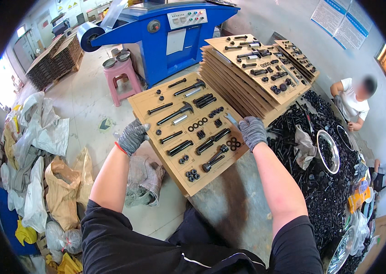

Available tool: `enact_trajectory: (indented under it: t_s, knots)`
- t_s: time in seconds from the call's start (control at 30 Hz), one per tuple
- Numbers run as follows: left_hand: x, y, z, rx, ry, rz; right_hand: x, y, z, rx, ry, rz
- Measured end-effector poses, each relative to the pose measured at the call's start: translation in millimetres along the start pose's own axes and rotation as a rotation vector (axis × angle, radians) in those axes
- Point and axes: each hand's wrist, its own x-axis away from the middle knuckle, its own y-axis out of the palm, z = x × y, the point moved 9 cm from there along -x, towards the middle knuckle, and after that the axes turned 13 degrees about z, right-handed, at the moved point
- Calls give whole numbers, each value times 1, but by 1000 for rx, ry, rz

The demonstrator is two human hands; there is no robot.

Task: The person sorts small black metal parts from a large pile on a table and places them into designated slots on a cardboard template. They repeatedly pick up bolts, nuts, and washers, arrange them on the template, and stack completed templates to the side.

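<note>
flat brown cardboard sheet (181, 150) laid with black bolts, nuts and two hammers sits tilted on grey worktable (243, 205), near corner overhanging table's left edge. left hand (132, 135) in grey knit glove clasps sheet's left edge, fingers curled round it. right hand (252, 131) (also gloved) closed on sheet's right edge beside stack of similar loaded cardboard sheets (252, 73). heap of loose black bolts (321, 182) along table's right side.

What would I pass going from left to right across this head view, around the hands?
Pile of sacks and bags → left hand → cardboard board of black hardware → right hand → heap of black bolts → seated person in white.
</note>
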Motion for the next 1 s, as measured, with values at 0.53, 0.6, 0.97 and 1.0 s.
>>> enact_trajectory:
  t_s: [0.53,0.6,0.97,1.0]
  knots:
    - [53,-34,-1,-287,-24,537,119,-69,32,-207,-242,238]
    - [83,-3,13,-211,119,573,174,-103,74,-201,-198,274]
    - [366,374,-114,-133,-19,-620,560,-333,282,-53,620,798]
    - [397,399,-127,-202,-16,-749,606,-350,295,-64,715,898]
